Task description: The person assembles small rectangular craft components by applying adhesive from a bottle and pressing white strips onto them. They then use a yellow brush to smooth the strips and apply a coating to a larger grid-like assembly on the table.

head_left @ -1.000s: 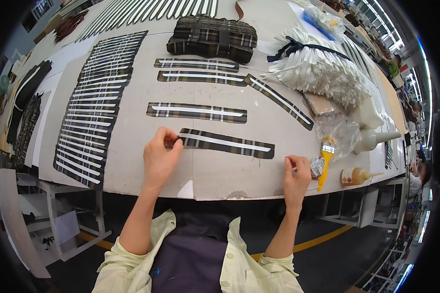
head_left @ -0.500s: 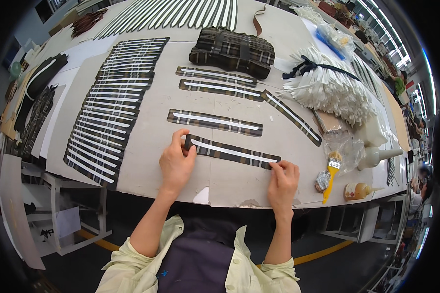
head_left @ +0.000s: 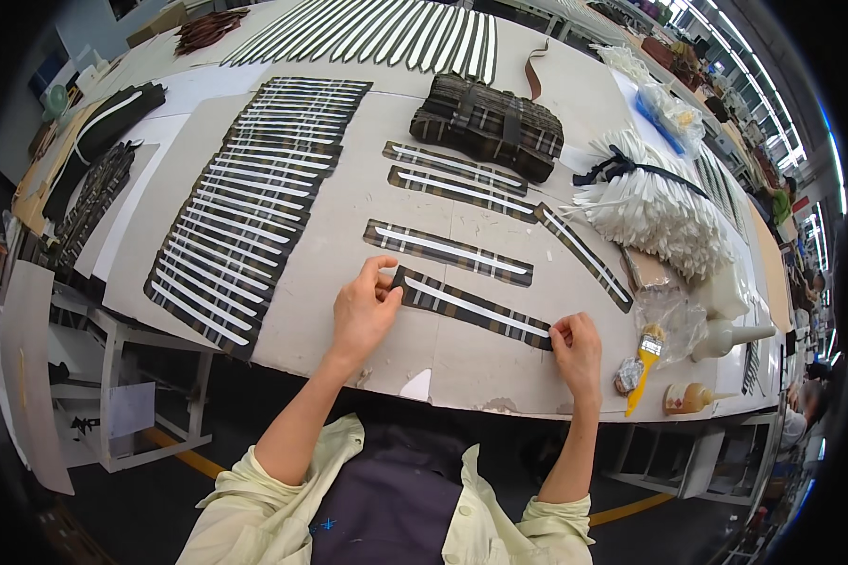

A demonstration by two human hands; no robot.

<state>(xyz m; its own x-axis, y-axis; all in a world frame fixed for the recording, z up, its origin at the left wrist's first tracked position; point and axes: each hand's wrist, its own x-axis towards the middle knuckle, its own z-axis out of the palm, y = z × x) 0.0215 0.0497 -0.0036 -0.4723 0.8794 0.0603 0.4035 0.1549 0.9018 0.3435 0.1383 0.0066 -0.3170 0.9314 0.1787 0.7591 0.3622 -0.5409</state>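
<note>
Left hand (head_left: pixel 366 306) has thumb and fingers pinched on the near-left end of a plaid strip (head_left: pixel 476 309) with a white band down it; right hand (head_left: pixel 578 350) has fingertips on the other end, can't tell if gripping or just pressing. Strip spans between the two sets of fingers, over the table (head_left: pixel 339 217). Yellow-handled brush (head_left: pixel 644 372) just right of right fingers, plaid bundle (head_left: pixel 485 127) well beyond both, striped stack (head_left: pixel 245 212) left of left fingers.
</note>
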